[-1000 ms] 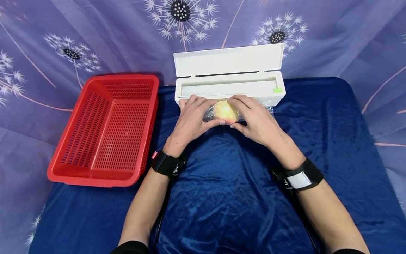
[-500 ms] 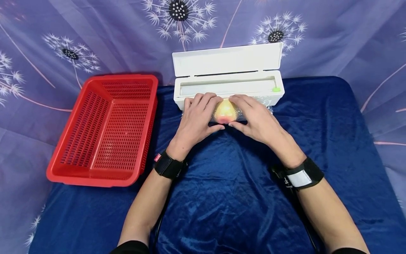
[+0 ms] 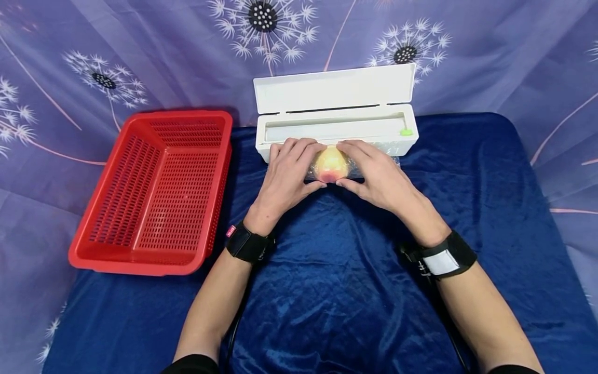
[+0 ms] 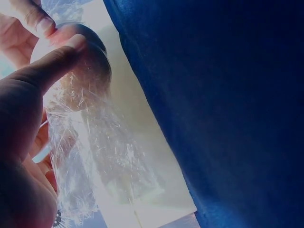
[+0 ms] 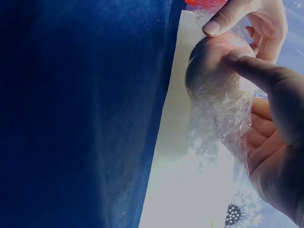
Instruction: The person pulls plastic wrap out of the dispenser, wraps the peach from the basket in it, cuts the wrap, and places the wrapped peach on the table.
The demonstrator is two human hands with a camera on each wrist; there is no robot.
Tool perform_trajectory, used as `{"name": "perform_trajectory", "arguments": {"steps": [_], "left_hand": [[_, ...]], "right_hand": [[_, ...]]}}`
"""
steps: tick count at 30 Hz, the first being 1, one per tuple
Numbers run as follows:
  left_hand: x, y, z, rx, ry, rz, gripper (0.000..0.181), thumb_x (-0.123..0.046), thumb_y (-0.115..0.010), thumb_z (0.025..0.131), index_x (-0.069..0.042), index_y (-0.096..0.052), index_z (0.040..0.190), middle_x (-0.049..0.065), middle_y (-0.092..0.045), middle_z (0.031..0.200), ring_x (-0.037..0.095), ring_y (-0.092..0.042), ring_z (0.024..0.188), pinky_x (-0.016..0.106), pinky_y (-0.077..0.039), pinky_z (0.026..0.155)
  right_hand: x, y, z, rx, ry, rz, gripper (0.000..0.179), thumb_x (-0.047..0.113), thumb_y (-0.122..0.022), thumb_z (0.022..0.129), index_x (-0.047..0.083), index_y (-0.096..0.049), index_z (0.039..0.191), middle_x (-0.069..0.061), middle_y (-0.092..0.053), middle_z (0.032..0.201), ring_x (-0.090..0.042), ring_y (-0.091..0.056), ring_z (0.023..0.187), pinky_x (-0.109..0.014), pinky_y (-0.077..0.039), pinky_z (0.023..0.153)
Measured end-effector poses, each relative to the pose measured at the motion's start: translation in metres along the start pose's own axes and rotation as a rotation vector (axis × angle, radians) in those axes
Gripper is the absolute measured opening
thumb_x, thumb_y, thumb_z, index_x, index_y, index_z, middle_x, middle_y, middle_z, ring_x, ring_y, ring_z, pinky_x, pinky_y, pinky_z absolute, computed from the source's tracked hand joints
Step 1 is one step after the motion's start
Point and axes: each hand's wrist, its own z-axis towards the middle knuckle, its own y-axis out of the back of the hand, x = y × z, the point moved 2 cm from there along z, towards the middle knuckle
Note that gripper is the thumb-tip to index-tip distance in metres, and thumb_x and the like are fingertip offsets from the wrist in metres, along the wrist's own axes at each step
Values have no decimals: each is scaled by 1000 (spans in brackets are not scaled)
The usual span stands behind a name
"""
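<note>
A yellow-and-pink peach (image 3: 331,163) sits between my two hands, in front of the white cling film box (image 3: 306,150). Clear cling film (image 4: 111,152) wraps it and trails off crinkled on both sides. My left hand (image 3: 287,174) grips the peach from the left, its thumb on the pink near side and its fingers over the far side. From the right, my right hand (image 3: 380,174) holds it in the same way, the thumbs close together. In the right wrist view the film (image 5: 218,118) hangs loosely beside the right palm, against the box front.
The box's lid (image 3: 336,88) stands raised at the back, and a pale roll (image 3: 336,129) lies inside. A green slider (image 3: 406,132) sits at the box's right end. To the left stands a red perforated basket (image 3: 177,200). Blue cloth (image 3: 327,291) covers the table.
The peach has turned so more of its pink side faces me. My left hand has shifted slightly right and its fingers reach farther over the peach; the right hand has barely moved.
</note>
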Motion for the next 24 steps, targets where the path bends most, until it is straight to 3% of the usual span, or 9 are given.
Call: {"name": "perform_trajectory", "arguments": {"steps": [3, 10, 17, 24], "left_hand": [[0, 0, 0, 4, -1, 5, 80, -47, -96, 77, -17, -61, 142, 4, -60, 143, 27, -53, 126, 47, -36, 91], [1, 1, -1, 13, 1, -2, 79, -48, -94, 78, -17, -61, 143, 4, -60, 142, 28, -52, 126, 47, -35, 92], [2, 0, -1, 24, 1, -11, 79, -49, -93, 79, -17, -61, 144, 4, -60, 143, 29, -52, 127, 48, -35, 92], [3, 0, -1, 23, 0, -20, 81, -51, -93, 79, -17, -61, 145, 4, -60, 142, 29, -52, 124, 48, -34, 93]], "right_hand": [[0, -1, 0, 2, -5, -2, 70, 24, -89, 89, -2, -57, 147, -20, -58, 147, -38, -59, 133, -53, -47, 110], [-1, -1, -2, -29, 7, -4, 68, 25, -90, 88, -3, -61, 143, -18, -55, 138, -34, -63, 116, -51, -55, 91], [-1, 0, -2, -24, 4, 3, 68, 24, -89, 89, -3, -60, 143, -18, -59, 135, -33, -63, 119, -50, -53, 97], [-2, 2, -1, -29, -15, 9, 59, 24, -89, 88, -2, -62, 134, -17, -64, 132, -35, -65, 118, -51, -52, 100]]}}
